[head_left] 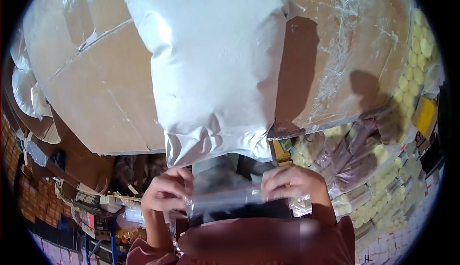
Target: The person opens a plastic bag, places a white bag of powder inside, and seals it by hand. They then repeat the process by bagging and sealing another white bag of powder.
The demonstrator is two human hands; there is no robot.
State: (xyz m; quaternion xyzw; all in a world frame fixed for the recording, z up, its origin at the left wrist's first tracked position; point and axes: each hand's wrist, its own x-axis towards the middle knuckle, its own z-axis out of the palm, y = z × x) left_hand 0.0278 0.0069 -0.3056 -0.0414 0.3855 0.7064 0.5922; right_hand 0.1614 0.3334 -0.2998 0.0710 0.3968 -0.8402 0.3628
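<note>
A clear plastic bag stretches between my two hands, low in front of my body. My left hand pinches its left end, fingers bent in toward the thumb. At the other end, my right hand grips the plastic with curled fingers and a ring showing. A faint reddish line runs along the plastic's upper edge. Just beyond my hands lies a plump white plastic mailing bag, creased at its near end. It rests on a large cardboard box and overhangs the near edge.
Clear bags of pale yellow round items are piled at the right. Crumpled brownish plastic lies beside the box. At the left are torn cardboard, a white plastic bundle and a blue metal frame.
</note>
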